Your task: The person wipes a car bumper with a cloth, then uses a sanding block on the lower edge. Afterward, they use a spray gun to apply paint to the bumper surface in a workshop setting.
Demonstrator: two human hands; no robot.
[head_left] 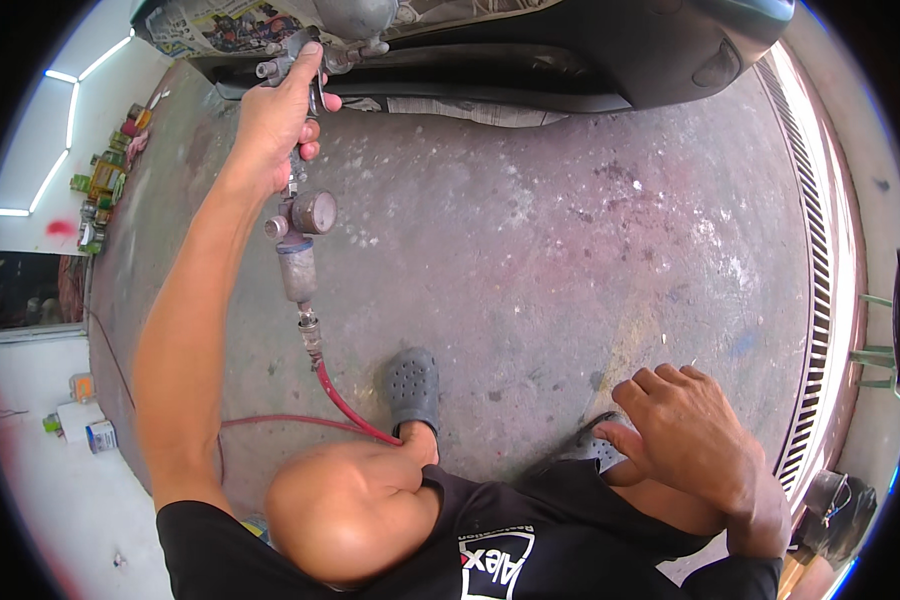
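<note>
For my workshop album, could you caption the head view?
Left grip around a spray gun, near a dark car bumper; a red hose runs beside a grey clog.

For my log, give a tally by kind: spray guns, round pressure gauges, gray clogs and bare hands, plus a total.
Spray gun: 1
Round pressure gauge: 1
Gray clogs: 2
Bare hands (left hand, right hand): 2
Total: 6

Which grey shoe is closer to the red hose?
The left clog: the spray gun's red hose comes close to its heel. The right clog sits farther away, over by the right hand.
</note>
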